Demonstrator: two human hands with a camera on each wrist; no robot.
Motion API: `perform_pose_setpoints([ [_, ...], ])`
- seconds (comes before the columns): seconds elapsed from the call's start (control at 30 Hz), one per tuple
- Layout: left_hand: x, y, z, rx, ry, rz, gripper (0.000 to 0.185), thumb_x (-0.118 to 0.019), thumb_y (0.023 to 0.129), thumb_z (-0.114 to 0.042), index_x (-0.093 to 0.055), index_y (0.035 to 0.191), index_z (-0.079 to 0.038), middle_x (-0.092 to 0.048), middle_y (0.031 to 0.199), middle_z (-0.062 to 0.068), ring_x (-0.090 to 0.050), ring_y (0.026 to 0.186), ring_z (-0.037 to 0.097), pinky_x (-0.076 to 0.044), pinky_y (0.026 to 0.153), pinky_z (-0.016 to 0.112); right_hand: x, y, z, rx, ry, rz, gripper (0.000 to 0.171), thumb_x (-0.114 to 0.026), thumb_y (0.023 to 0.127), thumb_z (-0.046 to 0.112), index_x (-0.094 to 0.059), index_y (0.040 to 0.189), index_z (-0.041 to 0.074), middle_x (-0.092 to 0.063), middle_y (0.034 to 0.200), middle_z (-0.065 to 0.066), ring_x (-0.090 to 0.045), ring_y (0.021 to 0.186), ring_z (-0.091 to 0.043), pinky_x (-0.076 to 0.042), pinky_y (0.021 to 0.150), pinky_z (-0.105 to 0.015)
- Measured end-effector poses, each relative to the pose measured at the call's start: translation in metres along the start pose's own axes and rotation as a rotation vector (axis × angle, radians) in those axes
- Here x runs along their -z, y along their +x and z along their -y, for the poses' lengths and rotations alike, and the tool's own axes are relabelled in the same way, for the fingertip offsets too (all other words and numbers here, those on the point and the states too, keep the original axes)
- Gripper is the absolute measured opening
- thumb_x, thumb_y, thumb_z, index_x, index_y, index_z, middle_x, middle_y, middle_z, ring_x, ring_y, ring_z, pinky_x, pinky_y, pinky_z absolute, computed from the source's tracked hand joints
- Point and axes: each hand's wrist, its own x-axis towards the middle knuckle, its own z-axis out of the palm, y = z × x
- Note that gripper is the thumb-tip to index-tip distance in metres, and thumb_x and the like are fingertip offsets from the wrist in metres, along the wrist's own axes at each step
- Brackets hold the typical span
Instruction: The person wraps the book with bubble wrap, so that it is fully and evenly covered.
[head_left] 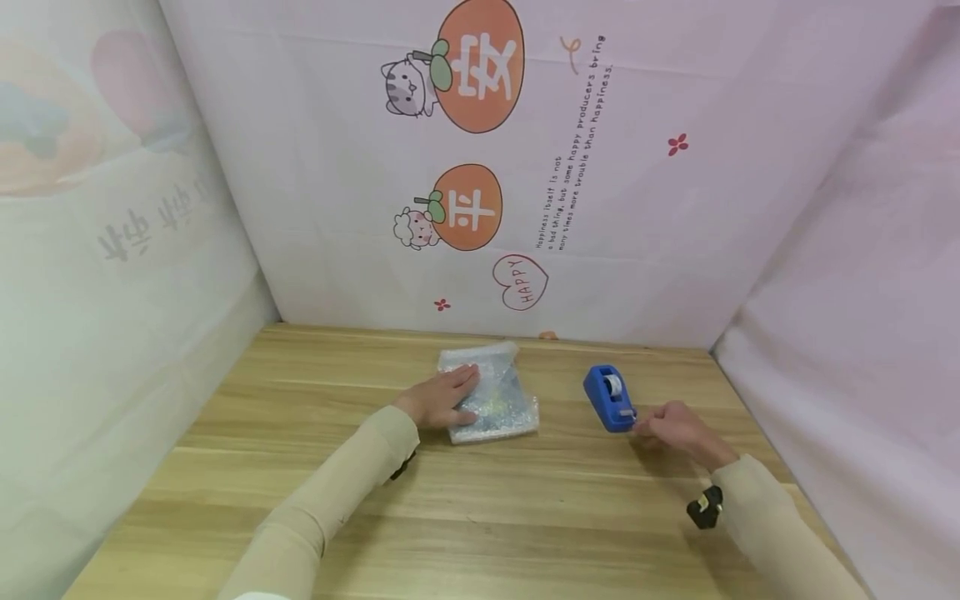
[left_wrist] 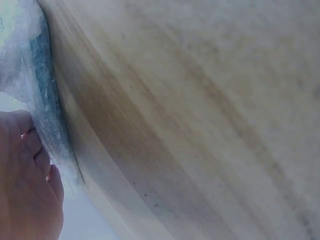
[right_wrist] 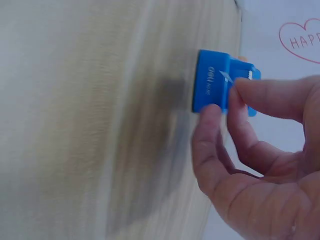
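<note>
A flat package in clear bubble wrap (head_left: pixel 501 392) lies on the wooden table, with something bluish and a yellow patch showing through. My left hand (head_left: pixel 444 398) rests on its left side, fingers spread over the wrap. In the left wrist view the fingers lie along the wrap's edge (left_wrist: pixel 52 100). To the right stands a blue tape dispenser (head_left: pixel 606 396) with a roll of tape in it. My right hand (head_left: pixel 672 427) is at its front end. Thumb and index finger pinch a bit of clear tape (right_wrist: pixel 226 76) there, while another fingertip is right at the dispenser's front.
The wooden table (head_left: pixel 480 517) meets a white printed cloth (head_left: pixel 337 208) at its back edge. More cloth hangs on the left (head_left: pixel 135 333) and the right (head_left: pixel 847 333). A black wrist camera (head_left: pixel 705 507) sits at my right cuff.
</note>
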Motion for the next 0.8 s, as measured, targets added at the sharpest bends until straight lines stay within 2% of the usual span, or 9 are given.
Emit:
perform_pose_setpoints([
  [0.1, -0.001, 0.001, 0.000, -0.006, 0.003, -0.001, 0.087, -0.046, 0.109, -0.055, -0.013, 0.169, -0.003, -0.008, 0.179, 0.013, -0.009, 0.167, 0.031, -0.017, 0.136, 0.051, 0.003, 0.000, 0.002, -0.009, 0.005, 0.033, 0.024, -0.069, 0.097, 0.020, -0.076, 0.092, -0.002, -0.077, 0.092, -0.011, -0.068, 0.085, -0.020, -0.055, 0.079, -0.035],
  [0.17, 0.000, 0.002, -0.001, -0.010, 0.010, -0.002, 0.086, -0.046, 0.109, -0.055, -0.013, 0.169, -0.003, -0.008, 0.179, 0.014, -0.010, 0.167, 0.032, -0.017, 0.136, 0.051, 0.004, 0.000, 0.003, -0.006, 0.010, 0.046, 0.023, -0.069, 0.096, 0.018, -0.073, 0.085, -0.002, -0.070, 0.077, -0.005, -0.062, 0.075, -0.017, -0.049, 0.071, -0.030],
  [0.27, 0.001, 0.002, -0.001, -0.016, 0.013, -0.008, 0.086, -0.046, 0.109, -0.055, -0.014, 0.169, -0.002, -0.009, 0.179, 0.015, -0.011, 0.167, 0.033, -0.018, 0.136, 0.052, 0.005, -0.003, 0.001, 0.013, 0.007, 0.075, 0.024, -0.070, 0.095, 0.015, -0.067, 0.076, 0.000, -0.061, 0.066, 0.000, -0.056, 0.066, -0.014, -0.047, 0.062, -0.025],
  [0.37, 0.003, 0.001, -0.002, -0.021, 0.020, -0.010, 0.086, -0.046, 0.109, -0.055, -0.014, 0.169, -0.002, -0.010, 0.179, 0.016, -0.012, 0.167, 0.034, -0.019, 0.135, 0.052, 0.005, -0.007, 0.001, 0.052, 0.000, 0.121, 0.023, -0.071, 0.096, 0.013, -0.068, 0.078, -0.001, -0.063, 0.068, 0.000, -0.057, 0.065, -0.013, -0.048, 0.059, -0.023],
  [0.53, 0.007, -0.002, -0.003, -0.027, 0.013, -0.010, 0.086, -0.048, 0.109, -0.052, -0.016, 0.168, 0.002, -0.012, 0.178, 0.019, -0.014, 0.166, 0.037, -0.020, 0.135, 0.054, -0.002, -0.013, 0.010, 0.155, 0.051, 0.203, 0.021, -0.065, 0.104, 0.014, -0.069, 0.097, -0.006, -0.069, 0.082, -0.005, -0.059, 0.070, -0.011, -0.049, 0.058, -0.020],
  [0.67, 0.009, -0.004, -0.003, -0.031, 0.007, -0.012, 0.086, -0.047, 0.109, -0.053, -0.016, 0.168, 0.002, -0.012, 0.178, 0.020, -0.015, 0.166, 0.038, -0.020, 0.135, 0.055, -0.010, -0.016, 0.029, 0.225, 0.093, 0.222, 0.020, -0.062, 0.105, 0.011, -0.068, 0.106, -0.009, -0.071, 0.093, -0.012, -0.063, 0.079, -0.012, -0.055, 0.065, -0.022],
  [0.8, 0.006, -0.004, -0.002, -0.025, 0.004, -0.010, 0.085, -0.046, 0.109, -0.054, -0.015, 0.168, 0.000, -0.011, 0.178, 0.018, -0.014, 0.166, 0.036, -0.020, 0.135, 0.054, -0.022, -0.016, 0.048, 0.252, 0.156, 0.243, 0.021, -0.061, 0.106, 0.008, -0.067, 0.111, -0.011, -0.072, 0.100, -0.016, -0.066, 0.085, -0.015, -0.061, 0.073, -0.025],
])
